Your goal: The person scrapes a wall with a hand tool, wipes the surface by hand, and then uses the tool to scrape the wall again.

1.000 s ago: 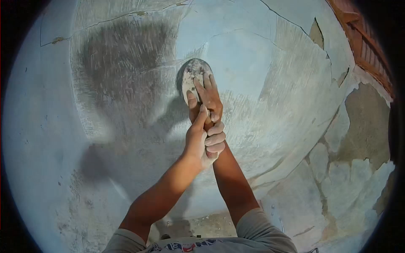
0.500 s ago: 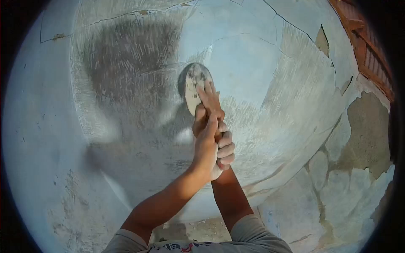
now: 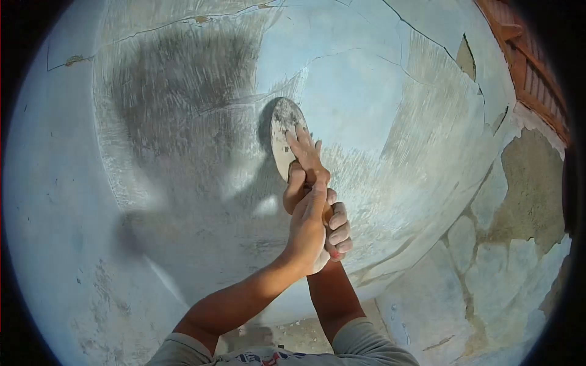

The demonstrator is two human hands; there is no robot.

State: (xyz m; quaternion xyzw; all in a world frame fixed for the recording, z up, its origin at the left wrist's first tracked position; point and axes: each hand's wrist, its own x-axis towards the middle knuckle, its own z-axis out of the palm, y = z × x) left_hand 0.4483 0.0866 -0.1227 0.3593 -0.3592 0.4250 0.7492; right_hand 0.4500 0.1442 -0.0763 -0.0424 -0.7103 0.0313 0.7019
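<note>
Dusty oval sanding pad [image 3: 284,135] pressed w/ right hand [image 3: 306,157] on rough plaster wall [image 3: 183,122]

Dusty oval sanding pad [image 3: 284,135] flat against wall [image 3: 378,116]

You are at a building under repair, facing a pale blue wall [image 3: 366,79] that fills the frame. Its paint is cracked, with long lines across the top and flakes lifting at the upper right. At the lower right bare plaster [image 3: 525,201] shows where paint has come off. Scraped grey patches [image 3: 177,85] mark the upper left, and brick [image 3: 525,55] edges the top right corner
</note>
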